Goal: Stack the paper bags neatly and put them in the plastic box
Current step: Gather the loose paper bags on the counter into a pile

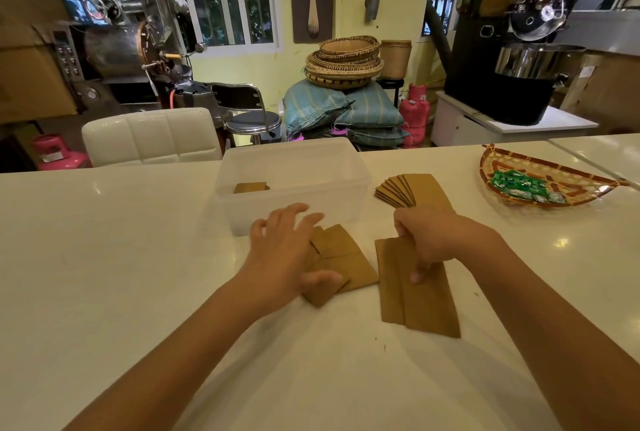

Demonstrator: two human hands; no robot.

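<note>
A translucent plastic box [346, 202] stands on the white table, with a few brown paper bags [251, 187] lying inside at its left. In front of the box lie some small brown paper bags [341, 250], partly overlapping. My left hand [284, 250] rests flat on them, fingers spread and thumb on the nearest bag. To the right, two long brown paper bags [420, 302] lie overlapped; my right hand [433, 240] grips their top end, thumb pressed on top. A fanned pile of brown bags [412, 190] lies right of the box.
A woven tray [512, 167] with green wrapped sweets sits at the table's far right. A white chair [152, 136] stands behind the table on the left. Beyond are machines, baskets, sacks and pink gas cylinders.
</note>
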